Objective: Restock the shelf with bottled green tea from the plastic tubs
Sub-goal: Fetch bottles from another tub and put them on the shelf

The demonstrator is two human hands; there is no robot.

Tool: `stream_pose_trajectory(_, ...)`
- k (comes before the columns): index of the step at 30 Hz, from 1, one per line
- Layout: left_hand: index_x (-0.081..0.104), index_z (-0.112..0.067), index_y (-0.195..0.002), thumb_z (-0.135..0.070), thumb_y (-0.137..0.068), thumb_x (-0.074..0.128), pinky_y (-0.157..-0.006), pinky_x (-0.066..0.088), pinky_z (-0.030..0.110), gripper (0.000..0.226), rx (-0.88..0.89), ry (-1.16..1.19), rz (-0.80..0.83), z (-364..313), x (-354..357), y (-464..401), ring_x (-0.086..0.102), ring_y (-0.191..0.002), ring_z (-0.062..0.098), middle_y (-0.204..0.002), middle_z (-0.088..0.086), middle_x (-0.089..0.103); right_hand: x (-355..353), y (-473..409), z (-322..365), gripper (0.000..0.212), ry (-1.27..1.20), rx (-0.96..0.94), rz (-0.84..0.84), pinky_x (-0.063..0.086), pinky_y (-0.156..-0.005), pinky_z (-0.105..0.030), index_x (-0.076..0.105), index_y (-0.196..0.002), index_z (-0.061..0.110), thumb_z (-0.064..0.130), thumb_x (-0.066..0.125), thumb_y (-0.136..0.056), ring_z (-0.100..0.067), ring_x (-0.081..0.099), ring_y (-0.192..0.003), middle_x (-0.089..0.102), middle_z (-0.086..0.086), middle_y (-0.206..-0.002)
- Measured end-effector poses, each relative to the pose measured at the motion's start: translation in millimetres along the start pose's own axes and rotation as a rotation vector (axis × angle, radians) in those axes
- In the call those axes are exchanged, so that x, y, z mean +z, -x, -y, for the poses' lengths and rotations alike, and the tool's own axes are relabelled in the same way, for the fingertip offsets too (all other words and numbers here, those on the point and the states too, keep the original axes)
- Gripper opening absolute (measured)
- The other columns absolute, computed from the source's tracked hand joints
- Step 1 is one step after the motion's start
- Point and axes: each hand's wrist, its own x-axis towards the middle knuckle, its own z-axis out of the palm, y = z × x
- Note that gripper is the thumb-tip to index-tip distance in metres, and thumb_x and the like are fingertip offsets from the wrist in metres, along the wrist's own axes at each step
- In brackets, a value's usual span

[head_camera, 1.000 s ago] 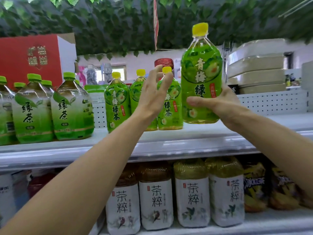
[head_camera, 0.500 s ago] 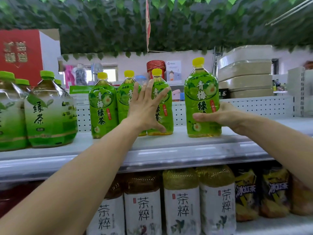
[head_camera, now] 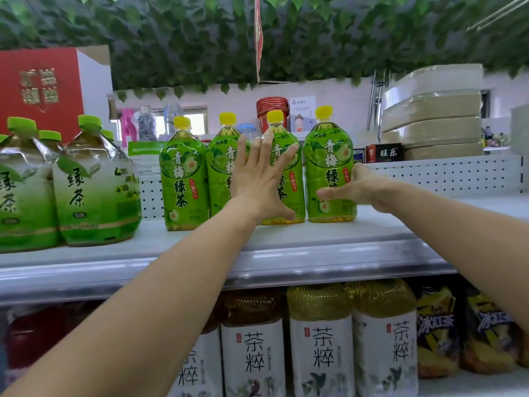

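Bottle gripped by right hand; left hand flat on neighbour.

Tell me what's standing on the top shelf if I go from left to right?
Big green-cap tea bottles → first yellow-cap bottle → second yellow-cap bottle → third yellow-cap bottle, with the left hand flat against it → fourth yellow-cap bottle, held by the right hand.

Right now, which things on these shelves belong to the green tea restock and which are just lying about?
In the job:
- right hand gripping the end bottle
- left hand flat against the neighbouring bottle
- two more yellow-capped bottles
- top shelf

Just about:
- green-capped tea jugs
- red box
- white-labelled bottles below
- stacked trays
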Motion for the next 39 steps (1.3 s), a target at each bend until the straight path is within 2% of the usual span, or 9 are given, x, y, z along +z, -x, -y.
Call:
stream_pose_trajectory(6, -0.016, -0.038, -0.156, -0.090, -0.061, 0.061, -0.119, -0.016, 0.056, 0.132, -0.001, -0.014, 0.015, -2, -4, 3, -0.013, -0.153, 0.036, -0.164, 0.017, -0.014, 0, -43, -27, 0.137, -0.015, -0.031, 0.032, 0.046, -0.103, -0.050, 0.053, -0.130, 0.024, 0.077, 0.085, -0.007, -0.028, 0.059, -0.117, 0.065, 0.000, -0.123)
stream_pose_trajectory(8, -0.014, -0.038, -0.157, -0.087, -0.066, 0.061, -0.119, -0.016, 0.055, 0.127, 0.012, 0.026, 0.049, 0, -10, 6, -0.014, -0.153, 0.036, -0.165, 0.015, -0.016, 4, -7, -3, 0.130, 0.087, 0.011, 0.009, 0.047, -0.102, -0.049, 0.049, -0.136, 0.019, 0.074, 0.088, -0.025, -0.030, 0.057, -0.119, 0.061, -0.005, -0.129)
stream_pose_trajectory(10, -0.008, -0.037, -0.158, -0.083, -0.073, 0.059, -0.121, -0.015, 0.055, 0.118, 0.008, 0.100, 0.097, 5, -20, 12, -0.013, -0.154, 0.033, -0.167, 0.011, -0.013, 6, 19, 10, 0.099, 0.236, 0.047, -0.019, 0.047, -0.101, -0.043, 0.041, -0.142, 0.010, 0.054, 0.086, -0.065, -0.032, 0.053, -0.123, 0.054, -0.010, -0.137)
stream_pose_trajectory(12, -0.003, -0.035, -0.159, -0.080, -0.080, 0.053, -0.122, -0.012, 0.056, 0.107, -0.023, 0.164, 0.123, 11, -33, 26, -0.011, -0.154, 0.029, -0.168, 0.007, -0.005, 5, 39, 15, 0.079, 0.371, -0.005, -0.045, 0.046, -0.096, -0.036, 0.041, -0.140, 0.004, 0.044, 0.077, -0.082, -0.030, 0.054, -0.120, 0.053, -0.011, -0.136)
stream_pose_trajectory(18, 0.019, -0.027, -0.158, -0.077, -0.087, 0.033, -0.124, 0.005, 0.056, 0.088, -0.135, 0.373, -0.099, 15, -65, 119, 0.018, -0.152, 0.024, -0.161, 0.003, 0.027, 30, 127, 11, 0.070, 0.496, -0.452, -0.293, 0.042, -0.104, -0.047, 0.038, -0.146, 0.018, 0.048, 0.064, -0.089, -0.026, 0.044, -0.132, 0.043, -0.007, -0.146)
stream_pose_trajectory(24, 0.047, -0.016, -0.145, -0.061, -0.089, 0.046, -0.104, 0.045, 0.049, 0.072, -0.173, 0.510, -0.205, 29, -75, 247, 0.055, -0.122, 0.028, -0.135, 0.006, 0.057, 94, 215, -4, 0.053, 0.521, -0.773, -0.426, 0.050, -0.082, -0.046, 0.051, -0.132, 0.012, 0.043, 0.055, -0.089, -0.033, 0.057, -0.111, 0.059, -0.010, -0.125)
stream_pose_trajectory(31, 0.044, -0.023, -0.147, -0.063, -0.090, 0.044, -0.072, 0.047, 0.032, 0.070, -0.303, 0.535, 0.147, 97, -82, 422, 0.057, -0.117, 0.021, -0.135, -0.001, 0.056, 222, 318, 8, 0.043, 0.504, -0.786, -0.254, 0.053, -0.075, -0.042, 0.059, -0.123, 0.010, 0.032, 0.068, -0.087, -0.035, 0.058, -0.108, 0.057, -0.013, -0.123)
stream_pose_trajectory(35, 0.028, -0.030, -0.155, -0.058, -0.096, 0.050, -0.088, 0.048, 0.037, 0.069, -0.354, 0.488, 0.433, 160, -86, 524, 0.042, -0.136, 0.018, -0.151, -0.005, 0.041, 314, 392, 16, 0.042, 0.401, -0.666, -0.131, 0.051, -0.063, -0.038, 0.058, -0.124, 0.010, 0.031, 0.066, -0.088, -0.035, 0.058, -0.106, 0.056, -0.011, -0.123)
stream_pose_trajectory(39, 0.033, -0.028, -0.152, -0.052, -0.096, 0.057, -0.090, 0.047, 0.040, 0.066, -0.397, 0.510, 0.590, 228, -80, 627, 0.043, -0.134, 0.021, -0.146, -0.002, 0.043, 403, 467, 14, 0.043, 0.365, -0.553, 0.042, 0.041, -0.056, -0.030, 0.056, -0.127, 0.012, 0.030, 0.067, -0.089, -0.030, 0.056, -0.111, 0.054, -0.009, -0.126)
